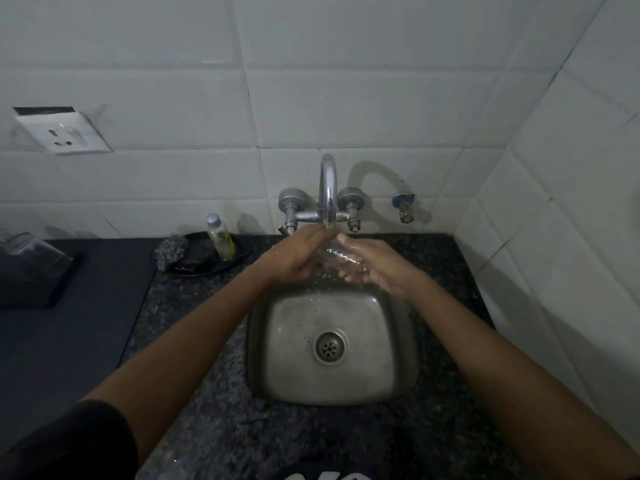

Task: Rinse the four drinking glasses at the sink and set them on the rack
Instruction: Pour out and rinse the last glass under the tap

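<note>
White tiles are lining the wall behind a speckled dark stone desk (194, 341), and a small steel sink (277, 375) is sitting sunk into it under a chrome swan-neck tap (328, 188) that is running a thin stream. Both hands are meeting just below the spout, above the back edge of the sink. The clear drinking glass (337, 256) is being held between them, lying roughly on its side with its long axis running across the view from left hand to right hand; which end is the mouth I cannot tell, since the glass is nearly invisible against wet skin. The left hand (294, 254) is cupping one end, its fingers (313, 237) curled together over the top. The right hand (372, 266) is cradling the other end from beneath, thumb on top and its fingers (349, 275) bent around the wall. Water is splashing off in droplets. Judging by the wet, smooth surface, this glass is likely slippery, light, rigid and breakable against the steel, so a full wrap around the wall seems safer than a pinch at the rim. No rack and no other glasses are showing. A soap bottle (221, 237) and steel scrubber (169, 251) are resting on a dark dish (207, 266) to the left.
</note>
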A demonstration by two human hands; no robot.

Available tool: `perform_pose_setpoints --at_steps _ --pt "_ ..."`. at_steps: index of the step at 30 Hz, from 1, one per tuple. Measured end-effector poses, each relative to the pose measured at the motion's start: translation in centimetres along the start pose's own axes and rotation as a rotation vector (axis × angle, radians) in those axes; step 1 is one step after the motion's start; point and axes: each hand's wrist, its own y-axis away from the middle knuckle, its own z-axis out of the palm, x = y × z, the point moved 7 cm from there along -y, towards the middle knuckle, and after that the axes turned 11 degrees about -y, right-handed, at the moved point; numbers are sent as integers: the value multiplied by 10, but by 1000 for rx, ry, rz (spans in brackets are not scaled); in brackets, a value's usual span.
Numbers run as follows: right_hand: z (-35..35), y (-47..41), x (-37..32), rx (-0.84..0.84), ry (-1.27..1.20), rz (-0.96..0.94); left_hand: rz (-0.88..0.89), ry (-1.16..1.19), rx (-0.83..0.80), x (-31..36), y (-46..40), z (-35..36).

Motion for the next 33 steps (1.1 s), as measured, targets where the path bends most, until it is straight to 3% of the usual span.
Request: perform_pose_setpoints --at_steps 2,5,6,8,10,11,12,15,16,18,20,21,23,25,27,29,31,32,33 --pt "1 5 -5 17 110 -65 -22 16 -1 5 2 3" --pt "13 23 -31 189 718 -557 -54 64 37 11 -1 3" --pt "19 27 -30 204 760 -643 -62 68 45 9 -1 2" --pt "18 26 -23 201 554 -554 -69 51 32 4 4 4" --pt "16 16 -6 96 117 -200 -99 20 23 -3 12 7" --pt "18 15 0 71 26 -109 -114 16 18 -4 15 8" --pt "15 15 -2 108 104 -128 -109 12 9 -2 15 11" --pt "19 24 -26 236 615 -526 -77 47 35 7 6 6" --pt "21 24 -25 229 631 -573 -67 44 55 6 4 4" --pt "17 19 -19 205 454 -483 -73 6 55 3 4 3" --pt "15 9 -5 128 74 -183 -92 -34 52 3 8 5" --pt "16 7 -2 102 10 -128 -105 -45 53 3 10 6" --pt "12 15 -16 160 252 -299 -127 -35 56 7 9 7" --pt "16 25 -32 209 674 -627 -127 3 66 9 2 5" --pt "19 27 -31 166 757 -740 -121 35 59 6 -3 4" --pt "15 22 -24 161 530 -636 -127 35 31 3 -3 7" --pt "15 14 -9 145 158 -292 -140 20 32 2 0 9" --pt "15 12 -4 131 59 -175 -144 14 26 2 2 11" --pt "14 13 -6 150 112 -190 -149 21 17 3 3 13"
